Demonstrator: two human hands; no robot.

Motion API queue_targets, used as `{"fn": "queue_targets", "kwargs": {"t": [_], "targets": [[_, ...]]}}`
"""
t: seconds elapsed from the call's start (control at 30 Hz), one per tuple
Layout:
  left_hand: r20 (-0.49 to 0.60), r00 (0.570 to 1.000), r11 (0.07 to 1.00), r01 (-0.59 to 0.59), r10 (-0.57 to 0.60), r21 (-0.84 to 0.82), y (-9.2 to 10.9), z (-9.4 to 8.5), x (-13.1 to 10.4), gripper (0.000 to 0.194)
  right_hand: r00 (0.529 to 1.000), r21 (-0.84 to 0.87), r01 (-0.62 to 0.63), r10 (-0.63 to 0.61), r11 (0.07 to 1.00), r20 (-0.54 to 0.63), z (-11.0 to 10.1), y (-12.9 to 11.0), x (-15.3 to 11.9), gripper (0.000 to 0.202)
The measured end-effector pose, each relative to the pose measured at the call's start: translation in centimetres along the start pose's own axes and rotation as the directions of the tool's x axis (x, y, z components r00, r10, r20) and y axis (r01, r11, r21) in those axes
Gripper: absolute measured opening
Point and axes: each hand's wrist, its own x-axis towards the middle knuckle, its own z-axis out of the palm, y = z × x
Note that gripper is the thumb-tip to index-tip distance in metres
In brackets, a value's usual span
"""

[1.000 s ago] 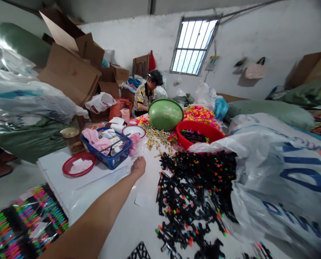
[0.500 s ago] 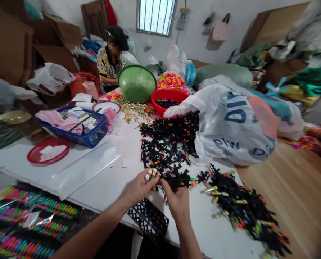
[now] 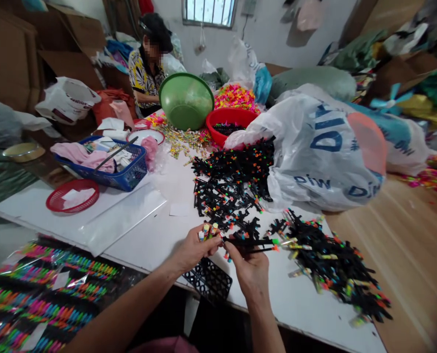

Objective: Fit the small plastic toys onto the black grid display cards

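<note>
— What have you got in your hands?

— My left hand (image 3: 191, 250) has its fingers (image 3: 208, 241) pinched shut around a little bunch of coloured caps (image 3: 207, 229), held up off the tabletop (image 3: 156, 235) so they stay together and I can see their ends. My right hand (image 3: 251, 269) grips a black stick (image 3: 253, 241) low down, fingers closed on it, so its length pokes out to the right with the green tip free.

— Why so close together?

— The two hands meet just in front of me, near the table's edge, where I look straight down on them. The caps are small; I judge that holding them near the stick's end keeps the fiddly part in plain sight.

— And the rest of the sticks?

— A heap of black sticks (image 3: 233, 186) spills out of the big white bag (image 3: 321, 152) straight ahead, within an easy reach. A second pile (image 3: 332, 264) lies to my right on the tabletop, apart from the first, which looks like a way to keep two lots from mixing.

— What is under your wrists?

— A black plastic grid (image 3: 209, 280) sticks out past the tabletop's edge, just below my left hand. I cannot tell what it holds.

— Anyone else there?

— A person (image 3: 147, 68) sits at the far end, behind a green basin (image 3: 186, 100) tipped on its side and a red basin (image 3: 230, 122) with dark pieces in it. A blue basket (image 3: 125, 171) and a red tray (image 3: 72, 195) stand off to my left, well clear of my hands.
</note>
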Motion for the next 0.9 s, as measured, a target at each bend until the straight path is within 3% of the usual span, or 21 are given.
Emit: {"fn": "queue_targets", "kwargs": {"t": [0.1,0.2,0.37,0.47,0.57,0.63,0.7,0.73,0.83,0.9], "targets": [[0.032,0.999,0.977,-0.047,0.042,0.21,0.5,0.1,-0.3,0.03,1.0,0.043,-0.013,0.013,0.999,-0.009,0.0,0.4,-0.6,0.032],[0.046,0.978,0.857,-0.198,0.201,0.475,1.0,0.3,-1.0,0.023,0.995,0.046,-0.057,0.06,0.997,-0.074,0.3,0.7,-1.2,0.033],[0.08,0.96,0.71,-0.252,0.267,0.657,0.3,0.2,-1.9,0.019,0.983,0.134,-0.144,0.157,0.98,-0.092,0.3,1.4,-2.0,0.036],[0.239,0.909,0.504,-0.392,0.342,0.769,-0.6,0.1,-2.3,0.015,0.978,0.103,-0.164,0.176,0.981,-0.112,-0.8,1.7,-2.6,0.038],[0.384,0.858,0.318,-0.489,0.34,0.812,-1.5,0.2,-3.2,0.022,0.981,-0.008,-0.154,0.152,0.988,-0.124,-1.3,2.0,-3.3,0.04],[0.367,0.878,0.364,-0.464,0.306,0.807,-1.9,0.5,-3.8,0.024,0.986,-0.115,-0.127,0.113,0.985,-0.122,-0.3,2.2,-2.9,0.041],[0.281,0.919,0.528,-0.389,0.275,0.755,-2.1,0.5,-3.4,0.024,0.996,-0.183,-0.054,0.041,0.982,-0.075,2.1,2.2,-1.1,0.039],[0.237,0.939,0.615,-0.343,0.25,0.71,-2.0,0.3,-2.4,0.025,1.0,-0.186,-0.003,-0.002,0.982,-0.025,4.0,2.0,0.3,0.036],[0.08,0.943,0.612,-0.272,0.322,0.743,-0.2,-1.6,2.0,0.034,0.98,-0.11,0.148,-0.131,0.983,0.149,10.6,0.4,4.4,0.033],[-0.059,0.945,0.696,-0.194,0.322,0.691,1.4,-2.9,4.7,0.042,0.948,-0.062,0.267,-0.25,0.962,0.198,13.8,-0.7,6.1,0.036]]}}
